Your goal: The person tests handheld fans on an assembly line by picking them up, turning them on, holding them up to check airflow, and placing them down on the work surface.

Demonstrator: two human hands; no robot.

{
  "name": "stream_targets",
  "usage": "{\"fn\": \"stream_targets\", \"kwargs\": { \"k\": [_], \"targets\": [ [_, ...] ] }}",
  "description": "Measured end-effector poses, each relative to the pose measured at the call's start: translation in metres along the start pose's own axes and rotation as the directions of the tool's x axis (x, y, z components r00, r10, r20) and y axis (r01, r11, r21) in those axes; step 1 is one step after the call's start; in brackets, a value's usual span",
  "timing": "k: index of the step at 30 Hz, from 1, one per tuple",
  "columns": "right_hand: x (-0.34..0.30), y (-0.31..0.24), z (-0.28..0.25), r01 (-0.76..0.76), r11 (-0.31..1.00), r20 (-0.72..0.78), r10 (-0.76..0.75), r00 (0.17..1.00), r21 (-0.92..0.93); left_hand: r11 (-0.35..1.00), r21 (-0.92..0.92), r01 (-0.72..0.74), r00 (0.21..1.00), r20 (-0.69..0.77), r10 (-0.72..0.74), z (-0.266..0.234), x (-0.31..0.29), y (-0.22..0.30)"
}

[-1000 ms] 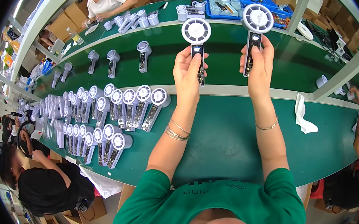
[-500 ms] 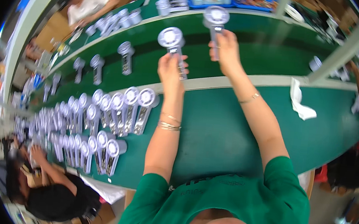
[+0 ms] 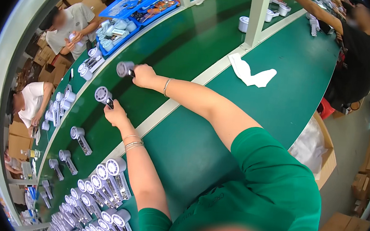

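My left hand (image 3: 117, 114) is closed around the handle of a pale purple handheld fan (image 3: 103, 94), its round head pointing away from me. Farther along the green belt (image 3: 187, 44), my right hand (image 3: 144, 76) grips a second handheld fan (image 3: 125, 69), a little blurred. Both fans are at the belt; whether they touch it I cannot tell. Several more fans, such as one standing apart (image 3: 81, 140), lie spaced along the belt to the left. Close to my left forearm, rows of fans (image 3: 115, 166) with their inner parts showing in the handles lie on the green worktable (image 3: 191, 147).
A pale rail (image 3: 211, 71) divides belt from worktable, and a post (image 3: 257, 20) rises from it. A white cloth-like piece (image 3: 251, 75) lies by the rail. Blue trays (image 3: 128, 5) of parts stand across the belt. Co-workers sit across it; another person (image 3: 355, 56) works at right.
My view has swung round, so the belt now slants and more of the right side shows. Both hands still hold their fans, now farther left in the picture.
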State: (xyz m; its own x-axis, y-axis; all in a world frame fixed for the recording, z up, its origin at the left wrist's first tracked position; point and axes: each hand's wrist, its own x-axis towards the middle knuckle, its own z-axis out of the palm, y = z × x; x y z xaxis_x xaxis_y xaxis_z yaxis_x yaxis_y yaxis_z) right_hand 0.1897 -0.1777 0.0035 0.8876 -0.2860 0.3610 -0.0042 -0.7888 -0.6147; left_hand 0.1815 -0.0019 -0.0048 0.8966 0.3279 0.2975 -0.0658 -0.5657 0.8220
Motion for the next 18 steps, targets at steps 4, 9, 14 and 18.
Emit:
{"fn": "stream_targets", "kwargs": {
  "k": [4,9,14,18],
  "targets": [
    [-0.006,0.009,-0.014,-0.001,0.999,0.154,0.009,0.988,-0.055,0.982,0.174,0.073,0.997,0.002,-0.074,-0.005,0.007,-0.026],
    [0.021,0.093,-0.121,0.227,0.550,0.176,-0.145,0.974,-0.804,0.944,0.189,-0.269,0.932,-0.198,0.305,-0.030,0.001,-0.011],
    [0.018,0.209,-0.233,0.036,-0.178,-0.035,0.380,0.924,-0.983,0.895,0.042,-0.444,0.880,-0.166,0.445,-0.048,-0.032,0.050],
    [0.016,0.243,-0.251,-0.070,-0.068,-0.097,0.621,0.778,-0.995,0.864,-0.024,-0.503,0.863,-0.066,0.500,-0.054,-0.051,0.057]
  ]
}}
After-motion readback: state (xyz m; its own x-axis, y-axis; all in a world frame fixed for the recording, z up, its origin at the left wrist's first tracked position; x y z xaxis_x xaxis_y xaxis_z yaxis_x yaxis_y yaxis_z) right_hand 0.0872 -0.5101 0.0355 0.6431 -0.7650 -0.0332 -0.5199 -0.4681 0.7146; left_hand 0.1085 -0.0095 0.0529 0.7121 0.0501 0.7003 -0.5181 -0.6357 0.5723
